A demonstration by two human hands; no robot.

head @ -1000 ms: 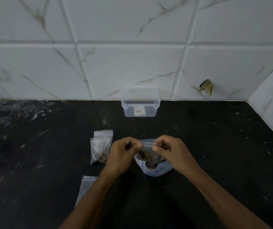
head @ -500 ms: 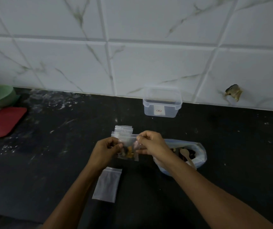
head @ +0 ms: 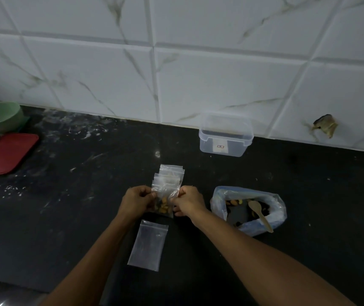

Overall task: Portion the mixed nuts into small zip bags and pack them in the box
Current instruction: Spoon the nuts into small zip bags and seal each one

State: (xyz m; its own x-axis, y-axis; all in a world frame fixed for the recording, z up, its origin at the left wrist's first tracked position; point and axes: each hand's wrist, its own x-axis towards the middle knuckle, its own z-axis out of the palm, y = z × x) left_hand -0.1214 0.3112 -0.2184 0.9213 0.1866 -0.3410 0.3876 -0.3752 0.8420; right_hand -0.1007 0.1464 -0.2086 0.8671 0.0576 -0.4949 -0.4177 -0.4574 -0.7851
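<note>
Fingers (head: 149, 195) of both hands curled in, pinching opposite top corners of one small zip bag (head: 164, 198); left hand (head: 135, 200) taking the left edge, right hand (head: 187, 202) the right. Holding it upright just above the black counter (head: 77, 195), a clump of mixed nuts (head: 163, 207) sitting in its lower half. Probably pressing the zip strip closed; impossible to tell from this view whether sealed yet.

Moving outward: lying just beyond the held bag, a short overlapping row of small zip bags (head: 172, 173) on the counter, apparently filled already; count unclear through the clear plastic. Lying flat just nearer than the hands, one empty zip bag (head: 149, 245), waiting.

Sitting to the right, near the right hand, the large bulk bag (head: 249, 209), mouth open, some nuts remaining inside, a wooden spoon (head: 260, 214) resting in it with the handle poking out.

Standing well apart, against the tiled wall (head: 198, 74), the clear plastic box (head: 226, 134); no packed bags visible inside.

Judging progress as mid-task: several portions done, one in hand, at least one bag left to fill, and all packing into the box not yet started.
</note>
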